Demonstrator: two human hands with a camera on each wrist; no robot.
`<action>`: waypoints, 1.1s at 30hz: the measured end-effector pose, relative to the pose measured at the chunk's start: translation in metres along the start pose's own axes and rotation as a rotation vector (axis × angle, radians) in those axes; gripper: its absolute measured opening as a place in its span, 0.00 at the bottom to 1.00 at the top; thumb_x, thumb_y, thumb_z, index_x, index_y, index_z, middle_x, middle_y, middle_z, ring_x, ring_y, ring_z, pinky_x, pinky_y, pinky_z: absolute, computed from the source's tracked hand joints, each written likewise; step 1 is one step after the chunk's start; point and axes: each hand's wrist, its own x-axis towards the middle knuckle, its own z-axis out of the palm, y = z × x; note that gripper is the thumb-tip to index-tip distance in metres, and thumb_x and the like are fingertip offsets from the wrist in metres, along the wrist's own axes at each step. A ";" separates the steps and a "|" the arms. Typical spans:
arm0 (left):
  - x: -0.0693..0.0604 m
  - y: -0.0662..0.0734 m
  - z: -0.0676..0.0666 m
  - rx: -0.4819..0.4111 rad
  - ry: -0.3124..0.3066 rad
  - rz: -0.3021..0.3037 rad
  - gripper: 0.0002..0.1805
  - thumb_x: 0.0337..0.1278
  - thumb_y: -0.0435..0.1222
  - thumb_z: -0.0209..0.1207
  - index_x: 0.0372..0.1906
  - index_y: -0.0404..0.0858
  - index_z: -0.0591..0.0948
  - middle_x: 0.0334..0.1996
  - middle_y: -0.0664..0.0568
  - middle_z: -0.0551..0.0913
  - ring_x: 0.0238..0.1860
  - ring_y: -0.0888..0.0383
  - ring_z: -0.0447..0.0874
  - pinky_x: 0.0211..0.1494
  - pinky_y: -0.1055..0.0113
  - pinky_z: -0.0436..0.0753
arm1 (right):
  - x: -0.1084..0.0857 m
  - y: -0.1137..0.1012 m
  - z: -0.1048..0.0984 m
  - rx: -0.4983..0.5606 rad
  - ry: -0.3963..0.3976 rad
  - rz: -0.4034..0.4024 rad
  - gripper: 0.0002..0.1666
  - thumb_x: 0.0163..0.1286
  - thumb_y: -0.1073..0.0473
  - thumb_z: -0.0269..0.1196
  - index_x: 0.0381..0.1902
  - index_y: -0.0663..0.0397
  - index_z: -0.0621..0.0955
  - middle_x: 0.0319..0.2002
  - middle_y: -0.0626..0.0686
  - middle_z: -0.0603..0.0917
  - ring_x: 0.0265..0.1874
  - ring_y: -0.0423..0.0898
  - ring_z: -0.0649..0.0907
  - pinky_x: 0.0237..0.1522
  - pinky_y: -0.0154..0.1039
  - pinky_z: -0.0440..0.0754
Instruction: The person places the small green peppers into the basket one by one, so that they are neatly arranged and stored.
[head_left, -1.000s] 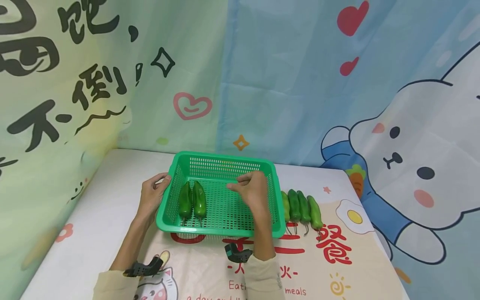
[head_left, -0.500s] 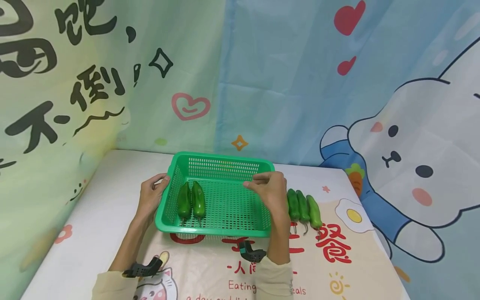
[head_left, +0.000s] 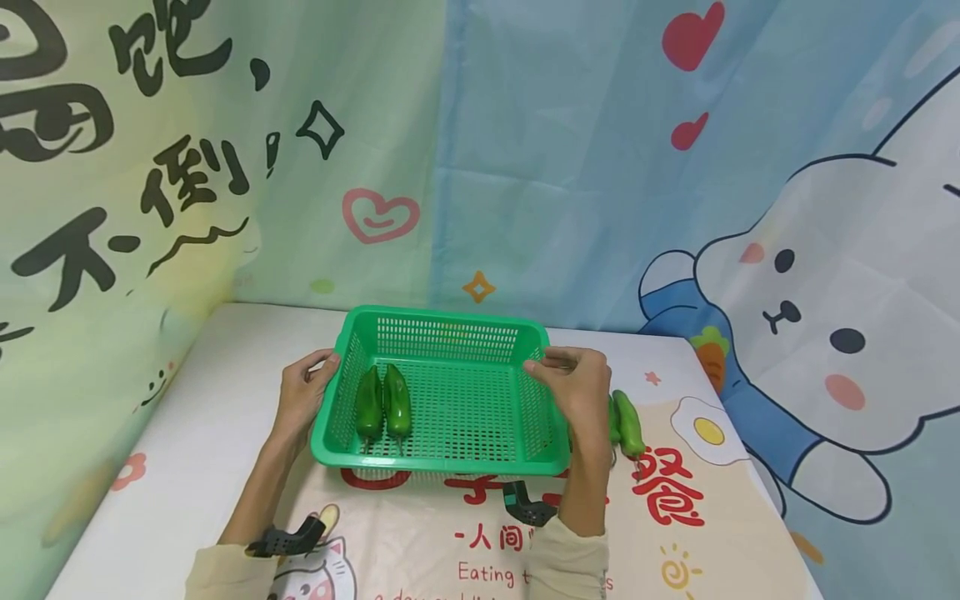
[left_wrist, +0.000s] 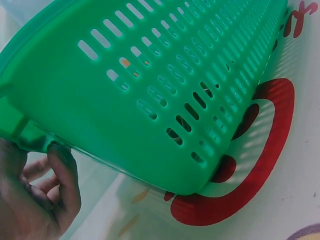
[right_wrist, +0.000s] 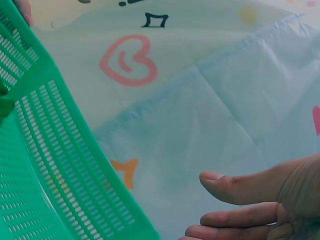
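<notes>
Left hand on the green basket, right hand free at its right edge

A green plastic basket (head_left: 442,464) stands on the tabletop (head_left: 247,358), near the back edge and about midway between the left and right edges. The person's left hand (head_left: 303,390) grips the basket's left rim, toward its back left corner; the left wrist view shows the fingers bent in beneath the lip. The right hand (head_left: 576,385) hangs in the air by the basket's right rim. Its thumb stands apart from the nearly straight fingers, and it has hold of nothing; the right wrist view shows a gap between it and the rim.

Inside the basket, near its left wall, lie a green pepper (head_left: 369,404) and a second green pepper (head_left: 397,402). They are side by side, stems toward the basket's front edge. Outside, beyond the basket's right edge, a lighter green pepper (head_left: 628,425) rests on the tabletop, its stem toward the front edge. Just left of it shows part of another pepper (head_left: 614,421), mostly hidden behind the right hand and wrist.

The tabletop carries printed red lettering (head_left: 667,487) and a printed fried egg (head_left: 708,433) near its right edge. Behind the back edge hangs a printed cloth (head_left: 570,242) with a rabbit (head_left: 795,317) on the right. Each wrist wears a black strap (head_left: 288,537) above a beige sleeve (head_left: 232,575).
</notes>
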 end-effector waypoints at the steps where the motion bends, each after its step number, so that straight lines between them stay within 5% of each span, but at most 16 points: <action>1: 0.000 0.000 0.000 -0.003 -0.002 -0.002 0.30 0.88 0.47 0.54 0.76 0.27 0.74 0.48 0.40 0.94 0.32 0.69 0.93 0.39 0.72 0.94 | 0.000 0.001 -0.002 -0.012 0.013 0.013 0.26 0.72 0.59 0.76 0.63 0.68 0.86 0.55 0.70 0.91 0.59 0.65 0.90 0.66 0.61 0.89; 14: 0.001 -0.001 0.000 -0.018 0.003 -0.021 0.29 0.87 0.46 0.55 0.76 0.29 0.75 0.38 0.57 0.94 0.31 0.70 0.92 0.37 0.74 0.93 | 0.004 0.026 -0.025 -0.010 0.153 0.060 0.25 0.75 0.60 0.74 0.64 0.70 0.85 0.56 0.72 0.90 0.59 0.68 0.90 0.71 0.62 0.86; 25: 0.002 -0.002 -0.001 -0.025 -0.003 -0.028 0.29 0.88 0.46 0.54 0.76 0.29 0.75 0.40 0.55 0.95 0.32 0.68 0.93 0.38 0.73 0.93 | 0.010 0.064 -0.036 -0.004 0.277 0.078 0.22 0.77 0.60 0.71 0.62 0.71 0.86 0.56 0.72 0.89 0.59 0.68 0.90 0.78 0.62 0.79; 33: 0.001 -0.002 -0.001 -0.023 0.001 -0.030 0.29 0.88 0.46 0.54 0.77 0.29 0.74 0.38 0.58 0.94 0.32 0.70 0.92 0.38 0.74 0.93 | 0.012 0.092 -0.041 -0.013 0.382 0.130 0.22 0.78 0.61 0.69 0.63 0.72 0.85 0.57 0.73 0.89 0.58 0.67 0.90 0.69 0.59 0.87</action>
